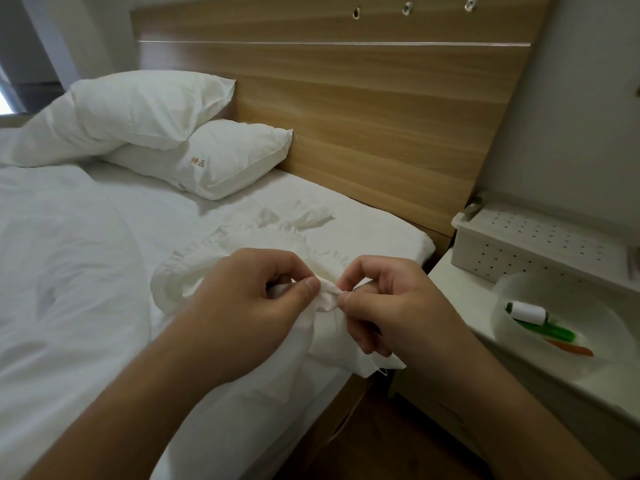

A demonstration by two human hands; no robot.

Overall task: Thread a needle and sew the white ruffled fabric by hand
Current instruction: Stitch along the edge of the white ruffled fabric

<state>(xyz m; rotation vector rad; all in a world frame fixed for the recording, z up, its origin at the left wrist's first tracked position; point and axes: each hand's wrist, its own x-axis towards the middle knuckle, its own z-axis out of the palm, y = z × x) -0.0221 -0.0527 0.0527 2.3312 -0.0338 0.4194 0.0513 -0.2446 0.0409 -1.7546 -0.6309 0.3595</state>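
The white ruffled fabric (242, 237) lies bunched on the bed (86, 271), with one fold lifted. The left hand (252, 299) pinches that fold, and the right hand (391, 303) pinches it just beside. A white bowl (519, 292) on the side surface (460, 299) holds a thread spool (528, 312).

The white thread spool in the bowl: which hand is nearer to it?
Right. The right hand pinches the white ruffled fabric just left of the bowl holding the spool; the left hand is farther left.
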